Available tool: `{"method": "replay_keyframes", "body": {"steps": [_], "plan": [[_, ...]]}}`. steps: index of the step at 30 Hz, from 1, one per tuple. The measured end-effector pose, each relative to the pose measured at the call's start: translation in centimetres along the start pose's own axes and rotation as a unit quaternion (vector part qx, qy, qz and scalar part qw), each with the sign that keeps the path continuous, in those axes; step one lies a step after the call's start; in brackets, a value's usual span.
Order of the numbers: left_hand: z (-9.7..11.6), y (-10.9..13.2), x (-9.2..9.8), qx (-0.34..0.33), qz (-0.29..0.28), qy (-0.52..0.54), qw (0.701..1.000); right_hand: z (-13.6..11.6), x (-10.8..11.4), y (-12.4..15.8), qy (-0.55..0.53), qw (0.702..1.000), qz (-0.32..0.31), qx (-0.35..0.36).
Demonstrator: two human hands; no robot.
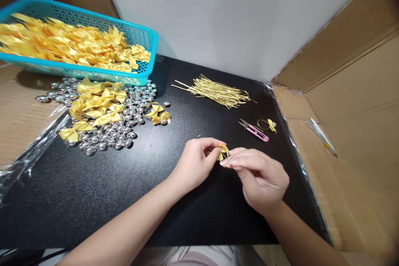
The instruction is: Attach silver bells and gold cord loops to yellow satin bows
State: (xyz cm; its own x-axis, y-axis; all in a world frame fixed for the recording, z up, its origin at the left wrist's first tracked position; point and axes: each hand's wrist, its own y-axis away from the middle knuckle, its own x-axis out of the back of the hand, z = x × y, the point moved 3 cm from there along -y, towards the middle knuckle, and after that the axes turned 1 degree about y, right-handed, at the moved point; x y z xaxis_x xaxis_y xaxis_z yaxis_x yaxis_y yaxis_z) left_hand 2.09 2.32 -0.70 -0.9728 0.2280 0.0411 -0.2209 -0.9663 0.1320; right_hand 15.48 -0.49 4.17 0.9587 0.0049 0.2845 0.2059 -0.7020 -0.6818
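Both hands meet over the middle of the black table (pixel 124 191). My left hand (pixel 195 164) and my right hand (pixel 258 176) pinch one small yellow ribbon bow (pixel 223 152) between their fingertips; a thin gold tie loops over it. A little beyond the hands lie pink thread snips (pixel 254 130) and a finished gold loop with a bow (pixel 268 124). Farther back is a bundle of gold twist ties (pixel 218 91).
A blue basket (pixel 137 35) full of yellow bows stands at the back left. In front of it lies a heap of silver bells (pixel 124 126) with loose yellow bows (pixel 96 106) on top. Cardboard walls (pixel 352 104) close in the right and left sides.
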Motion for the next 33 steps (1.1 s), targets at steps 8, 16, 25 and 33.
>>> {"method": "replay_keyframes", "body": {"steps": [8,16,25,33], "plan": [[0.6,0.4,-0.1,0.104,-0.031,0.209,0.972,1.5,0.7,0.5,-0.002,0.994,0.076,-0.078],[0.5,0.8,-0.2,0.173,-0.047,0.307,0.935,1.4,1.1,-0.1,0.038,0.992,0.114,-0.048],[1.0,0.9,-0.1,0.138,-0.049,0.255,0.956,1.2,1.2,0.2,0.04,0.991,0.113,-0.064],[1.0,0.9,-0.2,0.138,-0.067,0.232,0.961,1.1,1.2,0.1,0.036,0.993,0.109,-0.039]]}}
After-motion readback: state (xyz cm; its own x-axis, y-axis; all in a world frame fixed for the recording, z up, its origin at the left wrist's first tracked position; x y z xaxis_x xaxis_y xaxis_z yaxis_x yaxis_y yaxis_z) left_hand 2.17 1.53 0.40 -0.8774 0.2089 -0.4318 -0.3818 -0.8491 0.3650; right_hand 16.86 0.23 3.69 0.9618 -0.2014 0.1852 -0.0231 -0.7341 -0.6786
